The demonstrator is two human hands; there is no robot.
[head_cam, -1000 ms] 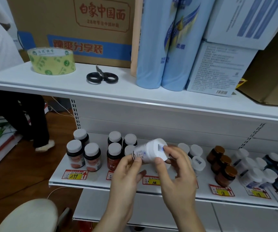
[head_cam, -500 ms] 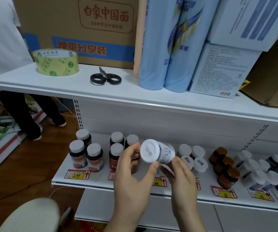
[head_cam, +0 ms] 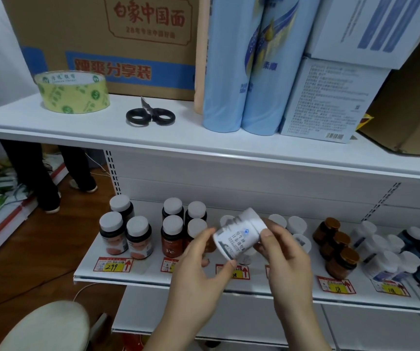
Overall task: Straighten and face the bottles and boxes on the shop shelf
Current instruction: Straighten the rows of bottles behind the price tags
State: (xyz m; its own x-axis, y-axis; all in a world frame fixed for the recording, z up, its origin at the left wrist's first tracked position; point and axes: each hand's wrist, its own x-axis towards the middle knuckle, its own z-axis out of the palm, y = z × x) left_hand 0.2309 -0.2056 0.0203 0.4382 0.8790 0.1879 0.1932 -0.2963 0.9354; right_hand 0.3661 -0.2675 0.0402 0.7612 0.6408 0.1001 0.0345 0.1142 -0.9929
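Note:
A white bottle [head_cam: 239, 234] with blue print is held tilted above the lower shelf [head_cam: 150, 273], its cap pointing up and to the right. My left hand [head_cam: 198, 272] pinches its lower end between thumb and fingers. My right hand [head_cam: 286, 262] grips the cap end. Behind the hands stand more white bottles [head_cam: 296, 225]. To the left are dark bottles with white caps [head_cam: 172, 235] and a group with orange labels [head_cam: 125, 230]. To the right stand amber jars [head_cam: 338, 245] and several white and blue bottles [head_cam: 391, 252].
The upper shelf [head_cam: 178, 138] carries a tape roll [head_cam: 73, 91], black scissors [head_cam: 150, 115], a cardboard carton [head_cam: 133, 44], two blue packs [head_cam: 252, 64] and white boxes [head_cam: 330, 97]. A person's legs [head_cam: 42, 173] stand at left. A pale stool [head_cam: 44, 328] is at bottom left.
The bottle has been turned in my hands: its cap faced me half a second ago and now points up and right, with the label toward me.

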